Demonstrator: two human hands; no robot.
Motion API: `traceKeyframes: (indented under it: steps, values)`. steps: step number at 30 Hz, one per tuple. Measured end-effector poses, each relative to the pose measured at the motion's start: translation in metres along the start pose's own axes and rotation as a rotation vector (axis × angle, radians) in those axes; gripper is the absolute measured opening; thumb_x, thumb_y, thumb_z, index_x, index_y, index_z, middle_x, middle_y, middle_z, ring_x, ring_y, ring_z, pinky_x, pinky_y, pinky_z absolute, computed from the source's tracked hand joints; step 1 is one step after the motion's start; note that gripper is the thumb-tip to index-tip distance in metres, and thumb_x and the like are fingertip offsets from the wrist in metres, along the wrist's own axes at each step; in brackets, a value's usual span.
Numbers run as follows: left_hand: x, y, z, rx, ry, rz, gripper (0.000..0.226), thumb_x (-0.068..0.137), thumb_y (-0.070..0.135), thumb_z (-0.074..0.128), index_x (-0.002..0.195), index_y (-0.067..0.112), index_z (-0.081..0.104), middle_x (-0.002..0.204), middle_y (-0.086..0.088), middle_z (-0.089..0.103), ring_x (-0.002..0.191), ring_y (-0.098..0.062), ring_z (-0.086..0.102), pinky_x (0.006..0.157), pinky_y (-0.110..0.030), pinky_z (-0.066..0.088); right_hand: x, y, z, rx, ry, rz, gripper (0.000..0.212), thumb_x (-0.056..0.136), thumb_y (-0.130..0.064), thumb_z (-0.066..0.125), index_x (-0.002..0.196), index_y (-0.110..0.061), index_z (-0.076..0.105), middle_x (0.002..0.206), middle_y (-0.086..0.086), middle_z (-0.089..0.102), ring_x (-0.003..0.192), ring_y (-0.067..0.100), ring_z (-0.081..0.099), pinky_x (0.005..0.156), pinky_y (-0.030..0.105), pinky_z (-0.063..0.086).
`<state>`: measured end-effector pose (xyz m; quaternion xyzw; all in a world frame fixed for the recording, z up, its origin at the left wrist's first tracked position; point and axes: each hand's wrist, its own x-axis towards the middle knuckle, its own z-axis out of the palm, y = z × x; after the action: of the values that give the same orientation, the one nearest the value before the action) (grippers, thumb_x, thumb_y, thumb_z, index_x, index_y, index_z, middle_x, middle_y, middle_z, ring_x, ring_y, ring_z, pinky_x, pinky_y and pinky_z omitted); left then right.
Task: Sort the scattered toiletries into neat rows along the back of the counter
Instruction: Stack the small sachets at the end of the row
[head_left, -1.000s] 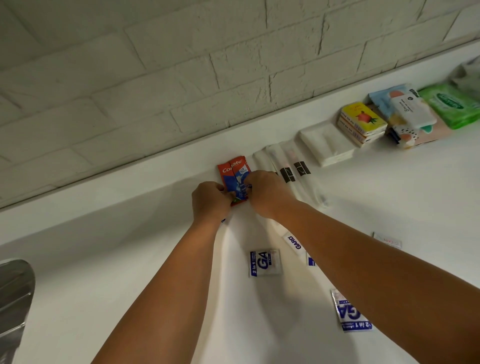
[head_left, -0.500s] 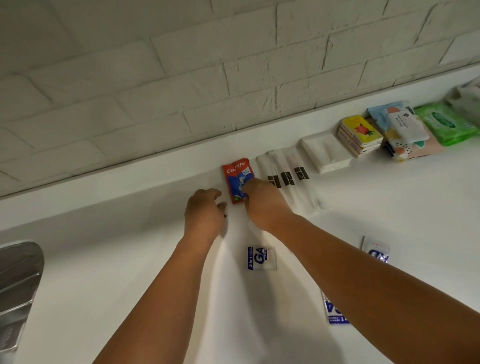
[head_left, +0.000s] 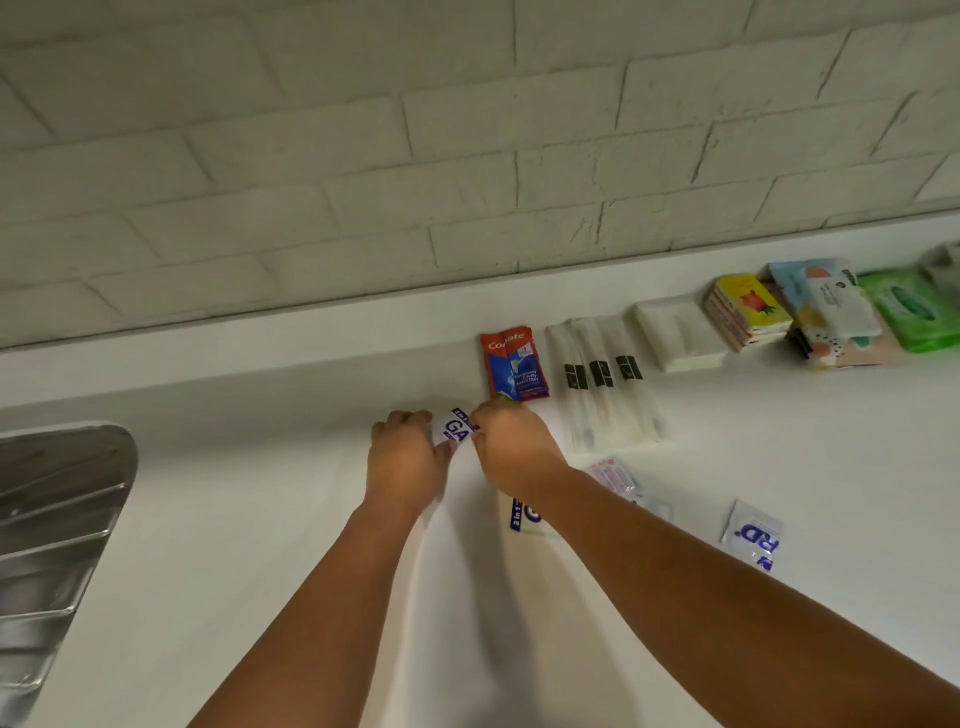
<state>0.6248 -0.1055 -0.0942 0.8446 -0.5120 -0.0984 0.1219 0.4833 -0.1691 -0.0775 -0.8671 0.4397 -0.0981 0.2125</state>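
On the white counter (head_left: 260, 545), my left hand (head_left: 402, 462) and my right hand (head_left: 511, 447) both pinch a white and blue sachet (head_left: 456, 428) just in front of the red toothpaste sachets (head_left: 514, 364). Along the back run wrapped toothbrushes (head_left: 602, 379), white tissue packs (head_left: 675, 335), a yellow pack stack (head_left: 745, 309), patterned wipes (head_left: 831, 312) and a green wipes pack (head_left: 911, 309). Loose on the counter lie another blue sachet (head_left: 524, 514) partly under my right forearm, a pink-printed clear sachet (head_left: 613, 475) and a white sachet (head_left: 753, 535).
A steel sink (head_left: 52, 545) sits at the left edge. A raised white ledge (head_left: 260, 348) and a white brick wall (head_left: 467, 156) stand behind the row. A crumpled clear bag (head_left: 943, 260) is at the far right.
Both hands left the toothpaste sachets, which now lie flat at the back. They drew back toward me and now hold a blue and white sachet between them.
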Motion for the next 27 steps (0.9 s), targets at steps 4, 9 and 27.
traceKeyframes:
  steps: [4, 9, 27]
  values:
    - [0.003, -0.002, 0.001, 0.040, -0.017, 0.017, 0.042, 0.085, 0.050, 0.066, 0.109, 0.015, 0.065, 0.108, -0.012, 0.061, 0.098, -0.032, 0.056, 0.076, -0.033, 0.038, 0.006, -0.003, 0.003, -0.026, -0.048, 0.000, 0.021, 0.094, -0.010, 0.053, 0.110, -0.011, 0.066, 0.105, 0.009, 0.065, 0.091, 0.023, 0.063, 0.082, 0.034, 0.055]
    - [0.001, -0.003, -0.004, -0.074, -0.056, -0.039, 0.049, 0.081, 0.042, 0.075, 0.122, 0.018, 0.062, 0.114, -0.010, 0.059, 0.104, -0.029, 0.057, 0.085, -0.032, 0.044, 0.011, -0.010, 0.007, 0.003, -0.065, 0.002, 0.021, 0.094, -0.015, 0.056, 0.113, -0.010, 0.065, 0.106, 0.009, 0.065, 0.092, 0.024, 0.063, 0.083, 0.036, 0.055]
    - [0.037, -0.013, -0.046, -0.666, -0.158, -0.123, 0.007, 0.086, 0.015, 0.070, 0.081, 0.017, 0.074, 0.073, 0.000, 0.072, 0.064, -0.011, 0.063, 0.056, -0.020, 0.045, 0.066, -0.019, -0.029, 0.592, -0.001, 0.251, 0.021, 0.092, -0.020, 0.065, 0.111, -0.016, 0.070, 0.101, 0.002, 0.071, 0.090, 0.015, 0.066, 0.068, 0.020, 0.051]
